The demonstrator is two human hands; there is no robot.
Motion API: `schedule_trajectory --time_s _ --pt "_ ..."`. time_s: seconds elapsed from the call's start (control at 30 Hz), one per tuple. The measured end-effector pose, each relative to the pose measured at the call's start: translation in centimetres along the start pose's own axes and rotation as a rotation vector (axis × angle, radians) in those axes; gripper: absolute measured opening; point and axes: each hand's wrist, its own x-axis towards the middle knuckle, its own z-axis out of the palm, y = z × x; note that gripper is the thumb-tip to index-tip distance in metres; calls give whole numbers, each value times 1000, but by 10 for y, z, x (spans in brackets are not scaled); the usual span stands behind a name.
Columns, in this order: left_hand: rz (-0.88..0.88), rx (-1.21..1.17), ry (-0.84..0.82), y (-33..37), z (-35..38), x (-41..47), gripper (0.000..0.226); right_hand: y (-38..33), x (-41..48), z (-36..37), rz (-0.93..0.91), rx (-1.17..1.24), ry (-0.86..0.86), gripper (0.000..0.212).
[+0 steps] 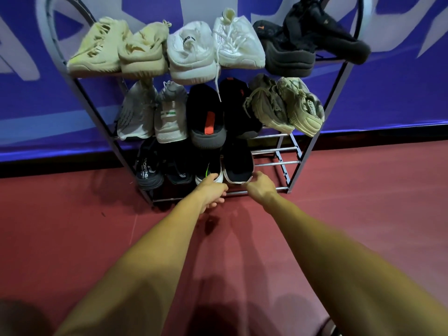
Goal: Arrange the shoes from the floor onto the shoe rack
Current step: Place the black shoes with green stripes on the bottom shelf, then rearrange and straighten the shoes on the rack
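Bottom shelf of shoe rack (pixel 306 154), bare rails (pixel 274 163) left open beside black shoe (pixel 238 166), its toe pinched by right hand (pixel 260 186), green-striped shoe (pixel 208 174) touched at the toe by left hand (pixel 213 190), that grasp not discernible, both arms outstretched.

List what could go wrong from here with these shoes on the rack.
1. The black shoe at the top right hangs past the rack frame; a bump could drop it.
2. The white shoe has a lace dangling over the middle shelf; it may snag and drag the shoe down.
3. The left hand and right hand are at the green-striped shoe and the dark shoe on bare bars; a hard push might tip them through.
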Motion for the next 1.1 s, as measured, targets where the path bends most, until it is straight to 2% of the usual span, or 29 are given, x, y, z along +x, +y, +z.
schedule_trajectory --time_s 0.17,0.37,0.7,0.83,0.93,1.1 --pt "38 83 17 7 -21 -22 64 -23 -27 -20 -87 -107 -30 46" --pt "172 129 19 28 -51 -60 58 -66 -57 -45 -216 -233 2 50" --pt "338 100 195 75 -122 -133 52 -163 -124 -76 -408 -336 87 51" --pt "420 140 243 88 -124 -151 65 -197 -147 -97 -506 -266 140 40" --pt "442 176 264 97 -123 -168 55 -205 -156 -101 -558 -156 149 37" --pt "433 155 381 112 -143 -189 47 -220 -158 -99 -615 -108 85 49"
